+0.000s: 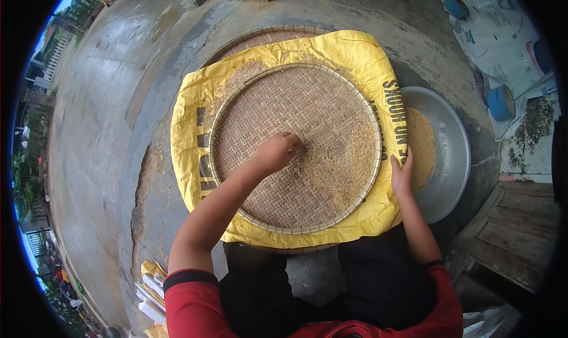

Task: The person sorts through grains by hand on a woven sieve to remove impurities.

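Observation:
A round woven bamboo tray lies on a yellow printed sack, with grain spread over its right side. Over the middle of the tray, my left hand has its fingers curled together at the edge of the grain; what they pinch, if anything, is too small to name. At the sack's right edge, my right hand holds the yellow sack beside a metal basin. The basin contains more grain, partly hidden by the sack and my right hand.
Another woven tray shows beneath the sack. At the right are a wooden panel, blue containers and white sacks. Folded bags lie at lower left on the concrete floor.

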{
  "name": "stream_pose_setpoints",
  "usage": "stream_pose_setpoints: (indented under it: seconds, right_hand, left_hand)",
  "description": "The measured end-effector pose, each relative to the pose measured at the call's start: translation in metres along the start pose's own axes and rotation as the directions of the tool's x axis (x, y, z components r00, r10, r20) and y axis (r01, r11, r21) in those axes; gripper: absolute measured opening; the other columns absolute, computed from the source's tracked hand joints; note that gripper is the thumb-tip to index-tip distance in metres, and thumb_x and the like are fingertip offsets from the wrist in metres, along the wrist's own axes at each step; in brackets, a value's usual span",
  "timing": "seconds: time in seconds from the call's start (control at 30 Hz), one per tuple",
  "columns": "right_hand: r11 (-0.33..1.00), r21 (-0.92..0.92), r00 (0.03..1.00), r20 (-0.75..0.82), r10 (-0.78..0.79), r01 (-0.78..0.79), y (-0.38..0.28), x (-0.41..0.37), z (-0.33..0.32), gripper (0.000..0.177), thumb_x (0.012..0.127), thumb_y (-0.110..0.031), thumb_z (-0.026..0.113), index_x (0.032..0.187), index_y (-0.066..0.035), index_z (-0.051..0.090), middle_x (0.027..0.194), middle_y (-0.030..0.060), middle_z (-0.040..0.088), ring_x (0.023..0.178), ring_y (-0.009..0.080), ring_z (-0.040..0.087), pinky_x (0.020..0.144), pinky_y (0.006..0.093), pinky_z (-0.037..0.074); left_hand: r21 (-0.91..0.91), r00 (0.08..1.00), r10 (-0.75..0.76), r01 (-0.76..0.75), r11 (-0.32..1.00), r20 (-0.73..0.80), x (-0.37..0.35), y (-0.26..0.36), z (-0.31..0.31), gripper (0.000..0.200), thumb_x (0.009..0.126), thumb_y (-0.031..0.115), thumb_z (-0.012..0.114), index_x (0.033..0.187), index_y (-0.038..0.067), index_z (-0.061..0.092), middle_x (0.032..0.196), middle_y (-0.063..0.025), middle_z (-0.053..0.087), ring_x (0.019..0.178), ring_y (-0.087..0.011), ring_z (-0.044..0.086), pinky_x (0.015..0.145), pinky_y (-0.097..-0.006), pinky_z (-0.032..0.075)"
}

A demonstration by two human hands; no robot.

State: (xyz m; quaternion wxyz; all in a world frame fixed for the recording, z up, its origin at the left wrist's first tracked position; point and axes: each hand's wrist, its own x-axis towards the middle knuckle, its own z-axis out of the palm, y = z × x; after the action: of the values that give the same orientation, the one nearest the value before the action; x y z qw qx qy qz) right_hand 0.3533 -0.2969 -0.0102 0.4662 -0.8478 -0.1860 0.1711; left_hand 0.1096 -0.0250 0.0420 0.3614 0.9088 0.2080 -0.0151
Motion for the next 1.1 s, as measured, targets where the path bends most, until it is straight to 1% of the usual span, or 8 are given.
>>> stream_pose_setpoints:
  seconds: [0.27,0.63,0.77,0.83,0.9,0.93,1.0,1.1]
  right_hand:
    - [1.0,-0.017,1.0,0.012,0.02,-0.019,-0.005,-0.001,-0.001,0.061,0.088,-0.015,0.056,0.138,0.001,0.026,0.133,0.0204,0.04,0.12,0.0288,0.044,0.101,0.0357,0.033]
    - [0.999,-0.019,1.0,0.005,0.026,-0.026,0.0,0.0,0.0,0.058,0.089,-0.016,0.055,0.138,-0.001,0.028,0.129,0.0192,0.044,0.116,0.028,0.047,0.097,0.0359,0.037]
    - [0.998,-0.061,0.999,0.007,0.035,-0.035,0.004,0.001,-0.001,0.057,0.089,-0.017,0.055,0.138,-0.001,0.028,0.129,0.0186,0.045,0.116,0.0271,0.047,0.097,0.0354,0.037]
    - [0.999,-0.038,1.0,0.009,0.028,-0.027,0.001,0.002,0.0,0.057,0.089,-0.017,0.055,0.138,-0.001,0.029,0.129,0.0185,0.045,0.116,0.0272,0.047,0.097,0.0355,0.037]
    - [0.999,-0.021,1.0,0.015,0.024,-0.024,0.003,-0.001,0.001,0.057,0.089,-0.017,0.055,0.137,-0.001,0.029,0.129,0.0184,0.045,0.116,0.0273,0.047,0.097,0.0357,0.037]
    - [1.0,0.003,1.0,0.015,0.022,-0.022,0.005,0.0,0.001,0.057,0.089,-0.017,0.055,0.137,-0.001,0.029,0.128,0.0184,0.045,0.116,0.0274,0.047,0.097,0.0357,0.037]
    - [1.0,0.015,1.0,0.024,0.01,-0.011,0.005,0.001,-0.001,0.057,0.089,-0.017,0.055,0.137,-0.001,0.029,0.128,0.0184,0.045,0.115,0.0275,0.047,0.097,0.0357,0.037]
    - [0.998,-0.059,1.0,0.021,0.014,-0.013,0.005,0.004,-0.002,0.057,0.089,-0.017,0.055,0.137,-0.001,0.029,0.129,0.0186,0.044,0.116,0.0269,0.047,0.097,0.0358,0.036]
  left_hand:
    - [0.102,0.999,-0.003,-0.001,0.995,0.043,0.007,0.005,0.009,0.019,0.078,0.014,0.064,0.096,0.007,0.061,0.093,-0.0112,0.058,0.092,-0.0291,0.057,0.082,-0.0373,0.048]
    - [0.14,0.994,-0.06,0.072,0.988,-0.089,-0.003,0.005,0.03,0.016,0.075,0.014,0.067,0.088,0.006,0.063,0.107,-0.009,0.052,0.104,-0.0284,0.046,0.092,-0.038,0.041]
    - [0.192,0.988,0.0,0.03,0.981,-0.156,0.0,0.011,0.027,0.015,0.078,0.013,0.066,0.09,0.004,0.061,0.104,-0.011,0.056,0.099,-0.0258,0.051,0.088,-0.0371,0.044]
    - [-0.297,0.971,-0.23,0.24,0.924,0.069,0.016,0.039,0.015,0.014,0.083,0.014,0.063,0.093,0.004,0.059,0.094,-0.0117,0.061,0.089,-0.0223,0.058,0.081,-0.0354,0.047]
    - [-0.719,0.986,-0.041,0.146,0.68,0.162,0.026,0.077,0.005,0.015,0.087,0.016,0.06,0.095,0.003,0.058,0.085,-0.0111,0.063,0.081,-0.0201,0.061,0.075,-0.0342,0.049]
    - [-0.724,0.986,-0.044,0.146,0.674,0.158,0.031,0.091,-0.002,0.015,0.087,0.016,0.06,0.095,0.003,0.058,0.085,-0.0111,0.063,0.081,-0.0201,0.061,0.075,-0.0342,0.049]
    - [-0.52,0.983,0.179,-0.172,0.837,-0.038,0.039,0.108,-0.011,0.013,0.087,0.013,0.06,0.094,0.003,0.058,0.083,-0.0086,0.063,0.08,-0.0198,0.061,0.074,-0.0328,0.049]
    - [-0.404,0.994,0.036,-0.074,0.912,-0.1,0.045,0.081,-0.009,0.012,0.087,0.013,0.06,0.093,0.003,0.058,0.082,-0.0087,0.063,0.077,-0.0188,0.061,0.073,-0.0314,0.049]
